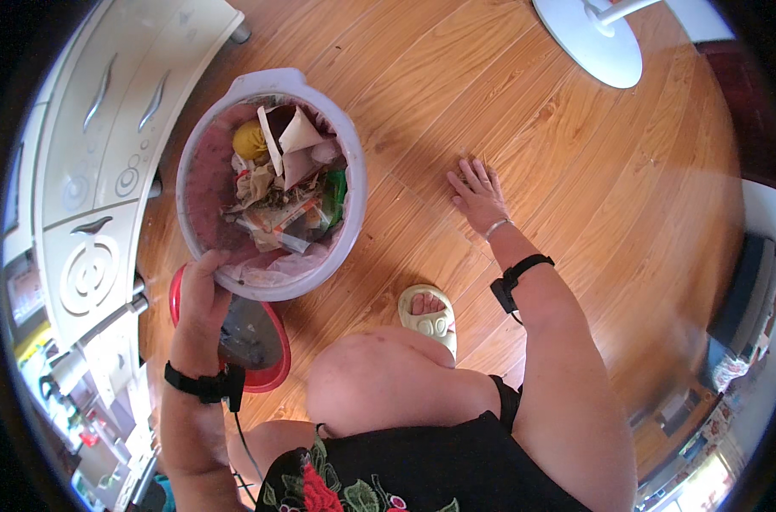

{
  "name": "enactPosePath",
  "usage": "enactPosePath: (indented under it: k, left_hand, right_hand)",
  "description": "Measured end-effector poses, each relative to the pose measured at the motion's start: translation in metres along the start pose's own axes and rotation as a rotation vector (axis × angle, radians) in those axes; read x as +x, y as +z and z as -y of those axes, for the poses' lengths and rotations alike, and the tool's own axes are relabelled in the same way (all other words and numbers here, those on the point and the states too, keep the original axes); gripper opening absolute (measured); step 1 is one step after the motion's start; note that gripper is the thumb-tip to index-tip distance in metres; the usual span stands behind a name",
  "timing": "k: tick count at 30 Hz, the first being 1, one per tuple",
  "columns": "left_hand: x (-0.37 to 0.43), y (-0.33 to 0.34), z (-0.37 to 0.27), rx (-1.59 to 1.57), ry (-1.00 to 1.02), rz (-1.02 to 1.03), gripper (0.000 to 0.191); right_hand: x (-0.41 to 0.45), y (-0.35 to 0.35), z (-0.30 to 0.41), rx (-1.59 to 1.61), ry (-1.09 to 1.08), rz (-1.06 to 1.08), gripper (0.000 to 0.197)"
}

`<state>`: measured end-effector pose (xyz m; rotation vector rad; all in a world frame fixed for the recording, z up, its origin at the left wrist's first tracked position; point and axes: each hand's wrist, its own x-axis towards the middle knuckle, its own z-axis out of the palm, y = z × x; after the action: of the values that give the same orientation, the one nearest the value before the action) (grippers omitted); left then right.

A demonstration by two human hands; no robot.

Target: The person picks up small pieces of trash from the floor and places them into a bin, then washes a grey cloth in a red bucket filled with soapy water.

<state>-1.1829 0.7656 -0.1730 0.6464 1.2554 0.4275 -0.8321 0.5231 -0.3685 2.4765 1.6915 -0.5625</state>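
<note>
My left hand [205, 281] grips the near rim of a round plastic trash bin [359, 185], its thumb over the edge. Inside the bin lie crumpled paper, an open carton piece [298, 134], a yellow bundle [250, 139], dry debris and clear and green plastic wrappers. Partly under my left hand and the bin is a red basin [285, 358] with dark greyish contents that I cannot make out. My right hand [480, 192] reaches down to the wood floor, fingers spread, palm down; small bits of debris show by its fingertips. What is under the palm is hidden.
A white cabinet [125, 128] with curved handles stands along the left. The round white base [599, 45] of a stand rests on the floor at the top right. A slippered foot [429, 320] is between my arms. Dark furniture [746, 109] lines the right side.
</note>
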Motion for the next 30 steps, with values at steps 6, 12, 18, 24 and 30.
enactPosePath:
  k: [6,12,18,24,30]
  left_hand:
    - [0.005,0.001,0.003,0.017,0.010,0.021,0.032]
    - [0.004,-0.005,0.002,0.058,0.000,-0.031,0.022]
    - [0.006,-0.007,0.003,0.062,0.011,0.098,0.037]
    - [0.007,-0.009,0.004,0.055,-0.033,0.032,0.037]
    - [0.007,-0.008,0.006,0.034,0.052,0.078,0.039]
  right_hand:
    - [-0.045,0.054,-0.036,0.065,-0.070,-0.085,0.050]
    - [-0.054,0.014,-0.051,0.384,0.145,-0.185,0.078]
    - [-0.041,-0.037,-0.032,-0.012,0.016,0.305,0.087]
    - [-0.039,0.005,-0.051,0.145,-0.080,0.170,0.064]
    - [-0.033,0.039,-0.047,0.874,0.208,-0.059,0.037]
